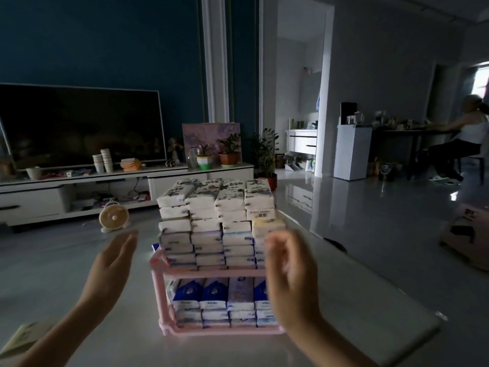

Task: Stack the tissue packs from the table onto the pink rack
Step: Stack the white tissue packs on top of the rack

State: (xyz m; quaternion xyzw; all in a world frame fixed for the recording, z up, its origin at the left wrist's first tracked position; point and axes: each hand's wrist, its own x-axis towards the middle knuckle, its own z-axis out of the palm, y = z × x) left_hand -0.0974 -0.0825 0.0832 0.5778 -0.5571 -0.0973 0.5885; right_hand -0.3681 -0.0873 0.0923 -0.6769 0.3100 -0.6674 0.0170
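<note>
Pink plastic two-tier rack packed with white-and-blue tissue packs, piled high on top. Left hand flat, empty; right hand blurred, hiding rack's edge, grip unclear.

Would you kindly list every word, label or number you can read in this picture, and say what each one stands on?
"Vinda" (blurred, a likely reading): on the white band of the blue tissue packs on the lower shelf of the pink plastic rack.
Too blurred to read: the dark print on the white tissue packs at the top of the stack.
Too blurred to read: the print on the pale yellow pack.
Too blurred to read: the dark marks on the brown cardboard box.
</note>
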